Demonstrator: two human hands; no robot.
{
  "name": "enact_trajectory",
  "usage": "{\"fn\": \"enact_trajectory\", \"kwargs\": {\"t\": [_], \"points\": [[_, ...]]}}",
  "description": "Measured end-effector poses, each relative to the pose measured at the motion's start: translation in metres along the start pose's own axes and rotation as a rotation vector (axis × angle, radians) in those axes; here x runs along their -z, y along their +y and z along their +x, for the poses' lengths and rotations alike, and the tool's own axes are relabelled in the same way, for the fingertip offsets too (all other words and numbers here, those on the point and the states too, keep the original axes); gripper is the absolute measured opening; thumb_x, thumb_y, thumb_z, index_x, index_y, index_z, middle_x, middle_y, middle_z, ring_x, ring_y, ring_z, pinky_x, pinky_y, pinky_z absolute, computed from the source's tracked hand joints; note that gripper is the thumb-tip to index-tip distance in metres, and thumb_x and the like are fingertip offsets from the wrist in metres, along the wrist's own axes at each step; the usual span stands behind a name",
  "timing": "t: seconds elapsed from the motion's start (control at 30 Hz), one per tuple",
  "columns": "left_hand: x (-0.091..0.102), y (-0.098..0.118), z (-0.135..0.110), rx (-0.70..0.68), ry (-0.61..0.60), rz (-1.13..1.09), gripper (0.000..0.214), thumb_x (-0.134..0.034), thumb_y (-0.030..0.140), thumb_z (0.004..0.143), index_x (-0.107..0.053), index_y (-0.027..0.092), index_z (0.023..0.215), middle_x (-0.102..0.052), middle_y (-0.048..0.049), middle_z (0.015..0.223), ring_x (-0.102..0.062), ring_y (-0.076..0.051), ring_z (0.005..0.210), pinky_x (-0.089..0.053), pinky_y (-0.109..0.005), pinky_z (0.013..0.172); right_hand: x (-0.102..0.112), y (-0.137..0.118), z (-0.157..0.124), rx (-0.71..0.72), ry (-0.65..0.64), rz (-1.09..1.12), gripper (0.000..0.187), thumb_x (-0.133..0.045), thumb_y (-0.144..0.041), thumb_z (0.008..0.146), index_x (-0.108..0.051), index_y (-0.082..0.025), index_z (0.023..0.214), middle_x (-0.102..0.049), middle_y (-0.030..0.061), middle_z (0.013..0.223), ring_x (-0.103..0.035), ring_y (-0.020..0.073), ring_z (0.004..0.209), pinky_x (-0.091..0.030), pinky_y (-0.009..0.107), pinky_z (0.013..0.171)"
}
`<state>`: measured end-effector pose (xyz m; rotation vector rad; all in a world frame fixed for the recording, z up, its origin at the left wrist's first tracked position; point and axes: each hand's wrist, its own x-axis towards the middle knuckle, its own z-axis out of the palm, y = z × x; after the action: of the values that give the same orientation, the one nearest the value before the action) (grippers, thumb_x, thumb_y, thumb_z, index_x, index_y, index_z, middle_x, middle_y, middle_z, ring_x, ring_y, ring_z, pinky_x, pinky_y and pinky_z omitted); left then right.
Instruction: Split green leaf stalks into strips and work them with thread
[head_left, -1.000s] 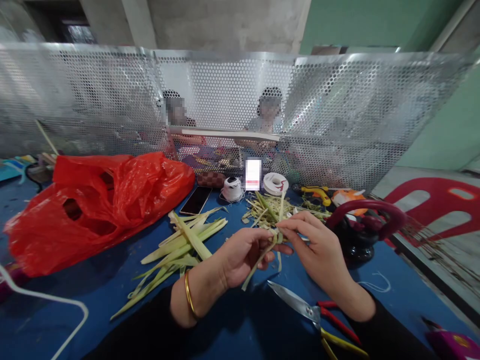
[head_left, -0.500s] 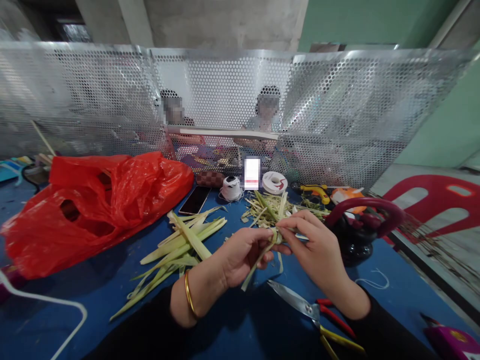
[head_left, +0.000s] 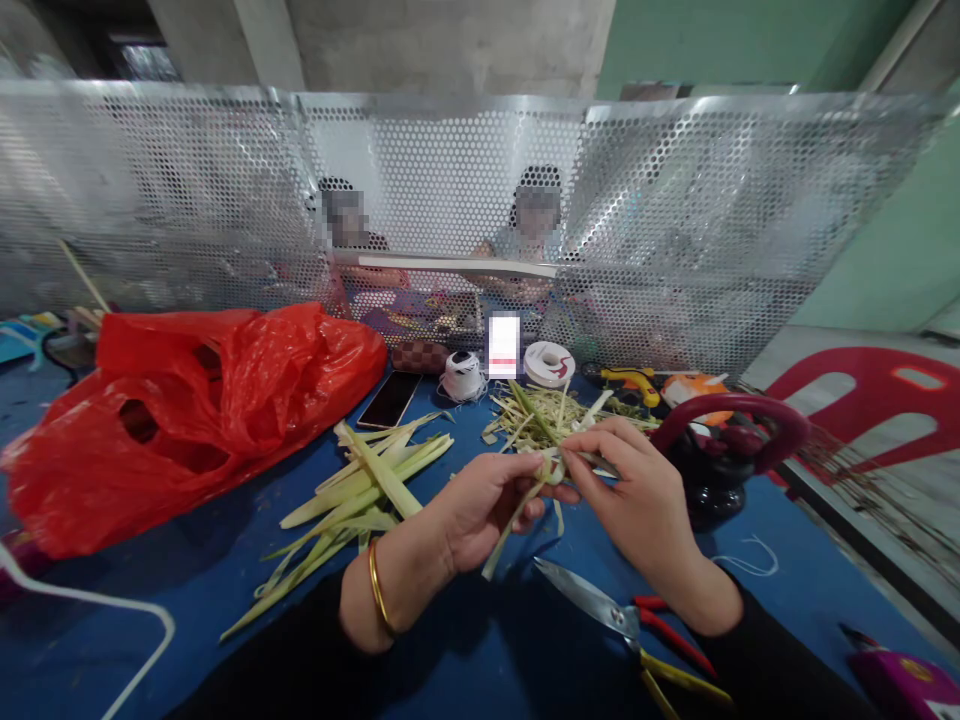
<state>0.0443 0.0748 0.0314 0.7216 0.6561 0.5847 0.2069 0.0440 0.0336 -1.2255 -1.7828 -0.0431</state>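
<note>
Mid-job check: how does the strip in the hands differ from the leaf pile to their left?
The held strip is narrow; the leaf pile includes much broader pieces. The held strip is bent and pinched between the left hand and right hand, while the leaf pile lies loose on the blue table. Both are pale green.

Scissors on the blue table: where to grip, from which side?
Probably by the red handle and yellow handle of the scissors, coming from the near right: the handles splay out that way, while the blades point away and left.
</note>
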Motion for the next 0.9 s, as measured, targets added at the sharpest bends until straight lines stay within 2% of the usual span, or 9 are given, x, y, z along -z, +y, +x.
{"fn": "enact_trajectory", "kwargs": {"t": [0.13,0.37,0.57,0.8,0.9], "points": [[0.001,-0.001,0.000,-0.002,0.001,0.001,0.024,-0.065,0.032,0.074,-0.065,0.010,0.083,-0.066,-0.0060,0.069,-0.042,-0.005,0.048,-0.022,-0.023,0.046,0.000,-0.002,0.000,-0.021,-0.009,0.053,0.010,-0.058,-0.016,0.084,-0.065,-0.021,0.079,-0.061,0.0035,0.078,-0.059,0.0184,0.074,-0.048,0.031,0.066],[0.000,0.000,0.000,-0.013,-0.031,0.012,0.025,-0.064,0.032,0.074,-0.065,0.010,0.086,-0.067,-0.0087,0.073,-0.043,-0.005,0.049,-0.022,-0.021,0.045,0.007,-0.006,0.006,-0.174,-0.098,0.302,0.013,-0.061,-0.022,0.083,-0.067,-0.021,0.072,-0.064,0.0017,0.072,-0.060,0.0177,0.070,-0.048,0.030,0.066],[-0.004,0.001,-0.003,-0.007,-0.013,0.069,0.024,-0.063,0.031,0.072,-0.065,0.010,0.084,-0.067,-0.0085,0.072,-0.040,-0.005,0.048,-0.021,-0.022,0.044,0.009,-0.003,0.007,-0.162,-0.157,0.328,0.020,-0.054,-0.025,0.089,-0.068,-0.020,0.076,-0.063,0.0027,0.076,-0.060,0.0179,0.075,-0.047,0.030,0.070],[-0.005,0.002,-0.004,-0.016,-0.032,0.061,0.022,-0.061,0.029,0.073,-0.063,0.011,0.084,-0.068,-0.0093,0.073,-0.039,-0.005,0.046,-0.022,-0.022,0.044,0.008,-0.002,0.008,-0.277,-0.175,0.353,0.021,-0.054,-0.027,0.089,-0.065,-0.019,0.073,-0.062,0.0009,0.072,-0.057,0.0162,0.070,-0.044,0.028,0.067],[-0.005,0.001,-0.004,-0.013,-0.016,0.055,0.018,-0.061,0.027,0.073,-0.063,0.011,0.081,-0.066,-0.0083,0.070,-0.042,-0.005,0.046,-0.023,-0.021,0.044,0.005,-0.001,0.005,-0.268,-0.168,0.363,0.019,-0.056,-0.026,0.088,-0.067,-0.019,0.074,-0.062,0.0016,0.074,-0.058,0.0169,0.073,-0.044,0.029,0.069]]}}
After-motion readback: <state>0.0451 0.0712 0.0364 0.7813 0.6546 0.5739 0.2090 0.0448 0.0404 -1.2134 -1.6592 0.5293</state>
